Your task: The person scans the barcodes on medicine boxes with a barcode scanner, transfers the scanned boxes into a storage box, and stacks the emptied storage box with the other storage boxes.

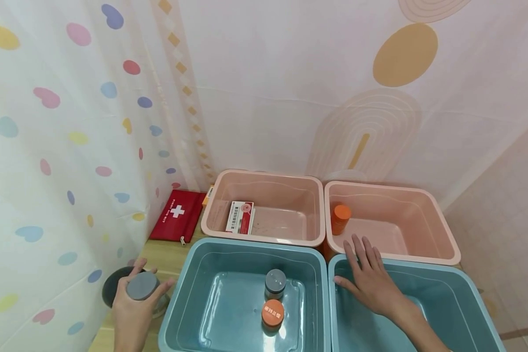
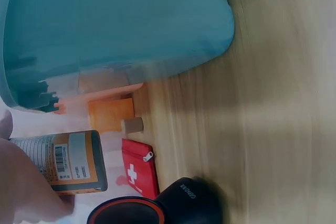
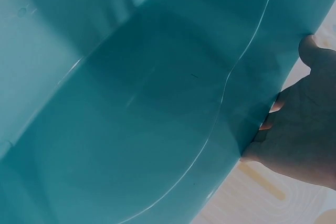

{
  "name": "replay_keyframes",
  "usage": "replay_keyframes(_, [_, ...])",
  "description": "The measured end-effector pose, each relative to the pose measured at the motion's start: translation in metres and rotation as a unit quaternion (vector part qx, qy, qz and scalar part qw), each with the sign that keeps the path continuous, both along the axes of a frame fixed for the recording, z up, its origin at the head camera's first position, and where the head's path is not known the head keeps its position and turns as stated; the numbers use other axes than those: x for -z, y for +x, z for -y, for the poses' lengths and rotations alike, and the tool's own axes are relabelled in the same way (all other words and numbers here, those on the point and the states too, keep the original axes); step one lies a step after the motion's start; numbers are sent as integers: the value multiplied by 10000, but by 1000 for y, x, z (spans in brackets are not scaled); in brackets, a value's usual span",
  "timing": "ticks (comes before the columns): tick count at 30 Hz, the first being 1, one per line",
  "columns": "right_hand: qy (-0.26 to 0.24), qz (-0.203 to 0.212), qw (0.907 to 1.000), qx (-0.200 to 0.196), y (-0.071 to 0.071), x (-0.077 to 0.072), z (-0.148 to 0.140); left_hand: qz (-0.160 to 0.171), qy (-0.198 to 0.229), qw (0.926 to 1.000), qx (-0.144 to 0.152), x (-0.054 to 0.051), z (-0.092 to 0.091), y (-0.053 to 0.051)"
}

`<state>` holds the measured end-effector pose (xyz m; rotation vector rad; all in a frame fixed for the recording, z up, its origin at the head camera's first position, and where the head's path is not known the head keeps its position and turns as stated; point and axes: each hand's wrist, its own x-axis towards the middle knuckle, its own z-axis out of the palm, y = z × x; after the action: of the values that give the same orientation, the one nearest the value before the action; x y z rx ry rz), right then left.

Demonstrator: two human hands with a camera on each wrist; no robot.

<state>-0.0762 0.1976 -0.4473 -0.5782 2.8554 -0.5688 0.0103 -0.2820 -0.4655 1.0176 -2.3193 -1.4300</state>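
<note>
At the left of the head view my left hand (image 1: 134, 310) grips a bottle with a grey lid (image 1: 143, 285), outside the left blue bin (image 1: 189, 288). The left wrist view shows this bottle (image 2: 79, 163) lying across the picture, with a barcode on its label. My right hand (image 1: 374, 283) has its fingers straight and spread over the back left part of the right blue bin (image 1: 457, 283); whether it touches the rim I cannot tell. Inside the left blue bin stand a grey-lidded jar (image 1: 275, 282) and an orange-lidded jar (image 1: 273, 314).
Behind stand two pink bins: the left one (image 1: 268, 178) holds a medicine box (image 1: 240, 217), the right one (image 1: 383, 188) an orange bottle (image 1: 341, 219). A red first aid pouch (image 1: 176, 215) lies at the left. Near my left hand is a black object (image 1: 114, 287) with an orange ring.
</note>
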Motion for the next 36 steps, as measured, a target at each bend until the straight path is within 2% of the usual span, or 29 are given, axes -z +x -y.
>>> replay_keyframes(4, [-22, 21, 10000, -2, 0, 0, 0, -373, 88, 9992, -93, 1, 4, 1])
replay_keyframes(7, [-16, 35, 10000, -1, 0, 0, 0, -346, 128, 9993, -20, -4, 9, -1])
replay_keyframes(11, [-14, 75, 10000, 11, 0, 0, 0, -358, 177, 9988, 271, -20, 13, -8])
replay_keyframes(15, [-4, 109, 9999, -12, -1, -1, 0, -813, 65, 9950, 574, -38, 14, -19])
replay_keyframes(19, [4, 139, 9999, -22, -2, -2, 1, -922, -248, 9875, 1254, -55, 13, -33])
replay_keyframes(23, [50, 124, 9999, 16, -2, -2, 1, -1001, -507, 9715, 2086, -69, 5, -49])
replay_keyframes(28, [90, 66, 9999, 31, -2, -1, 2, -1312, -261, 9515, 2770, -82, -8, -74])
replay_keyframes(33, [101, 68, 9999, 10, -2, -1, 2, -1636, 203, 9278, 3347, -88, -28, -110])
replay_keyframes(36, [82, 82, 9999, -7, -2, -1, 2, -1870, 512, 9068, 3742, -87, -45, -134])
